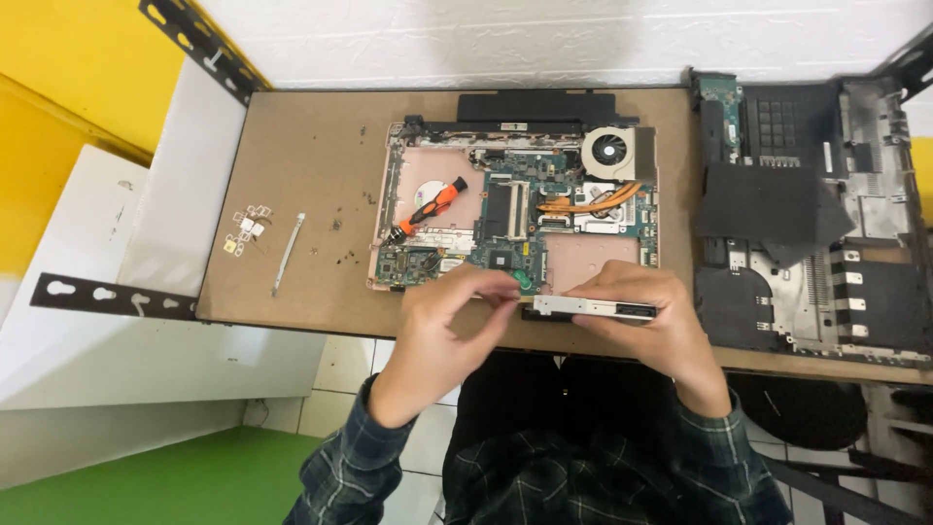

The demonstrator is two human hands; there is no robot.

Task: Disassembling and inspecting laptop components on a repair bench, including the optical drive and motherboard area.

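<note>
Here, lower centre of frame, right hand [653, 321] is clamped on a slim silver optical drive [595, 308], held flat just over the table's near edge, while left hand [449, 326] has its fingertips [505, 290] pinched at the drive's left end. Just above, mid-frame, sits an opened laptop base w/ bare motherboard [505, 219] and fan [610, 151]; an orange-handled screwdriver [432, 206] lies on it. Loose small metal brackets [248, 231] lie at left, a stripped black laptop casing [812, 219] at right.
</note>
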